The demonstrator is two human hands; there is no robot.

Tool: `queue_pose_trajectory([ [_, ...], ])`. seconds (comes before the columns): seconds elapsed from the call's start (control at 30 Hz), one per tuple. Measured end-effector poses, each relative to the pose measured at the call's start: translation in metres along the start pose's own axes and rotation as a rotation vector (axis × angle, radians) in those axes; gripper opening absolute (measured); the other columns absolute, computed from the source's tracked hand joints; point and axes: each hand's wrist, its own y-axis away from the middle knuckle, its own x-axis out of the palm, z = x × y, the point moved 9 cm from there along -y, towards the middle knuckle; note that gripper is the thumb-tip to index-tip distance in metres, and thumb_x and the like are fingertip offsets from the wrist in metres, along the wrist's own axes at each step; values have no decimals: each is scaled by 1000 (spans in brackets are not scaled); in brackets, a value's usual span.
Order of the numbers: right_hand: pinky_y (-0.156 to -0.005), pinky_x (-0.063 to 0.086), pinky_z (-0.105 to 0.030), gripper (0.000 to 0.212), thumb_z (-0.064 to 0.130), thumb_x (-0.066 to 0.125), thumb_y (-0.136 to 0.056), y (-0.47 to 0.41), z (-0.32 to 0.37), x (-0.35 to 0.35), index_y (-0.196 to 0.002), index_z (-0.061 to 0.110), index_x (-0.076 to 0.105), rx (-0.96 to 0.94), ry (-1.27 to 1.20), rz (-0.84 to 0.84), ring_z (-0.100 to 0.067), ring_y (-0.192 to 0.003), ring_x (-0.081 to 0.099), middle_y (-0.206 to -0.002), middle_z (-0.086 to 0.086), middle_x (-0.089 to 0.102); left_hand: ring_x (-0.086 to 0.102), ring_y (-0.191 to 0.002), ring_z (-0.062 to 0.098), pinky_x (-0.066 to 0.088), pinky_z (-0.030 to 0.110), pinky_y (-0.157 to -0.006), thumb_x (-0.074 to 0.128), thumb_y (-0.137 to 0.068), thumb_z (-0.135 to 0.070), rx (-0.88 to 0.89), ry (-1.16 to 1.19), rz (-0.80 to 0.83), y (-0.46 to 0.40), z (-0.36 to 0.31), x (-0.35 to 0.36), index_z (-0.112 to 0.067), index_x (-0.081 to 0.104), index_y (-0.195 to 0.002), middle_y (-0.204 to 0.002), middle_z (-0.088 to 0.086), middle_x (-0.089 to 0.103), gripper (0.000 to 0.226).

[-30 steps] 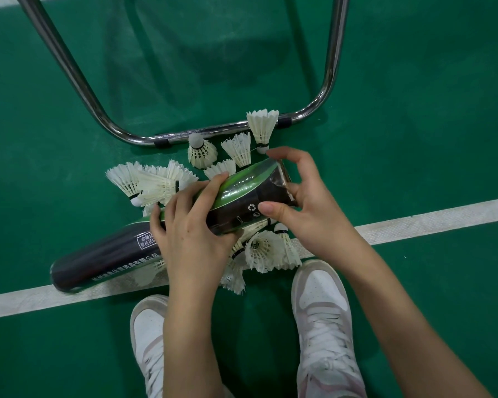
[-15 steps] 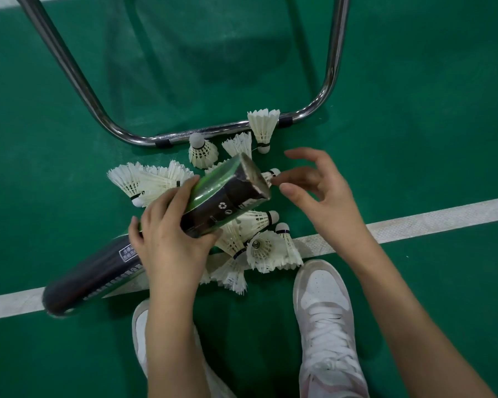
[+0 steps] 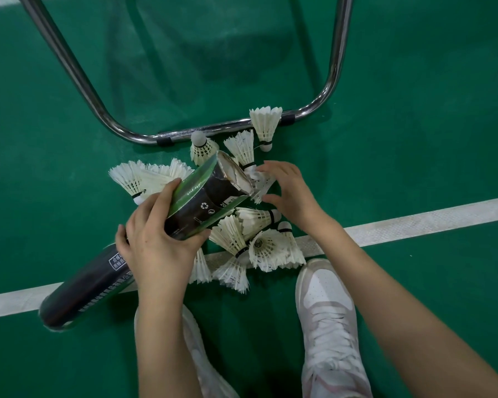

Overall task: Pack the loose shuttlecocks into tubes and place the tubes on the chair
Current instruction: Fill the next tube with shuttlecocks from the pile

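A long black and green shuttlecock tube (image 3: 210,196) slants over the green floor, its open end up and to the right. My left hand (image 3: 156,239) is wrapped around its middle. Just right of that open end, my right hand (image 3: 293,193) curls its fingers and thumb around a white shuttlecock (image 3: 261,185). Several loose shuttlecocks (image 3: 270,248) lie in a pile under and around the tube. One more shuttlecock (image 3: 266,122) leans on the chair's chrome base bar (image 3: 219,129).
The chair's U-shaped chrome frame stands just behind the pile; its seat is out of view. A white court line (image 3: 414,222) crosses the floor under the pile. My two white shoes (image 3: 325,308) stand just below it.
The tube has tilted up and swung left in my left hand. My right hand let go of its open end, drew back, then reached to a shuttlecock beside the mouth.
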Motion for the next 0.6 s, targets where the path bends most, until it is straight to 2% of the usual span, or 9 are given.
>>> queue_pose_trajectory([
  [0.07, -108, 24, -29, 59, 12, 72, -78, -10, 2, 6, -132, 15, 49, -45, 102, 56, -21, -133, 32, -137, -1, 48, 38, -121, 22, 15, 40, -105, 87, -57, -24, -3, 1, -1, 0, 1, 0, -32, 48, -132, -129, 2, 51, 84],
  [0.13, -109, 21, -34, 59, 27, 69, -82, -19, -1, 9, -135, 20, 44, -42, 265, 116, -20, -131, 33, -136, 2, 47, 38, -121, 21, 15, 39, -105, 87, -58, -24, -3, 1, -2, 0, 2, -1, -32, 48, -132, -129, 1, 51, 84],
  [0.23, -103, 26, -34, 62, 47, 60, -85, -28, -2, 3, -137, 22, 37, -32, 461, 114, -21, -122, 43, -129, 1, 50, 38, -121, 21, 15, 40, -105, 87, -58, -24, -4, 3, 2, 0, 2, 0, -32, 48, -132, -129, 1, 50, 84],
  [0.3, -91, 36, -34, 70, 51, 58, -85, -29, -4, -5, -142, 22, 28, 8, 482, 73, -22, -111, 52, -127, -2, 51, 38, -121, 21, 15, 40, -105, 87, -58, -24, 0, 4, 5, 0, 1, 1, -32, 48, -132, -129, 2, 50, 84],
  [0.4, -63, 43, -30, 74, 47, 57, -88, -23, -6, -11, -147, 31, 17, 24, 470, 56, -21, -77, 57, -131, -4, 44, 38, -121, 22, 16, 41, -105, 87, -58, -24, 1, 11, 9, 0, 0, 1, -31, 48, -132, -129, 2, 51, 84],
  [0.5, -63, 48, -32, 58, 43, 57, -89, -18, -10, -15, -140, 28, 34, 13, 420, 27, -20, -67, 50, -139, -5, 35, 38, -121, 21, 15, 40, -106, 86, -58, -24, 2, 19, 14, 0, -1, 1, -31, 47, -133, -130, 3, 50, 84],
  [0.6, -66, 46, -34, 42, 39, 59, -88, -14, -14, -21, -121, 14, 50, 47, 354, -18, -22, -78, 51, -136, -7, 38, 37, -122, 22, 14, 39, -106, 86, -59, -24, 5, 24, 22, -1, -2, 1, -32, 47, -133, -131, 3, 50, 84],
])
